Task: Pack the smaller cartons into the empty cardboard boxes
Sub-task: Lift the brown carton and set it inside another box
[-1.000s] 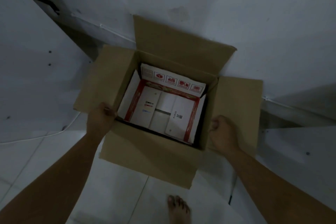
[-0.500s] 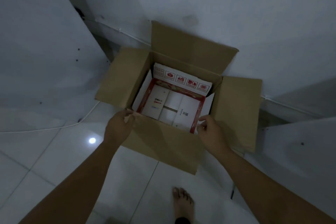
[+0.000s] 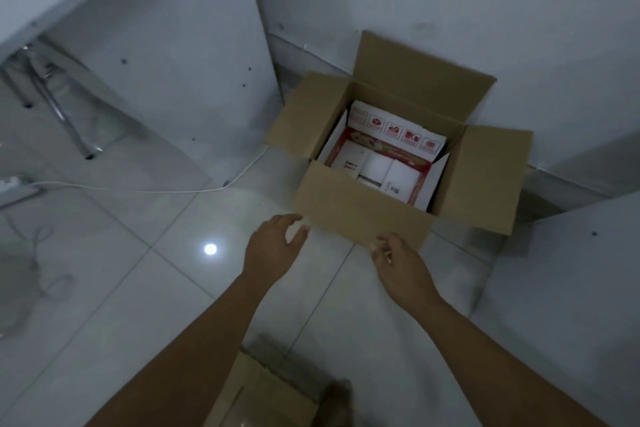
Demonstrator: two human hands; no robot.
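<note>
Both hands are hanging empty just short of the box, which is sitting on the floor at about 1 o'clock. The left hand is spread open; the right hand is loosely curled, gripping nothing. The person is probably best off pressing the near flap flat before closing. Inside, a red-trimmed white carton is lying with small white cartons packed side by side.
</note>
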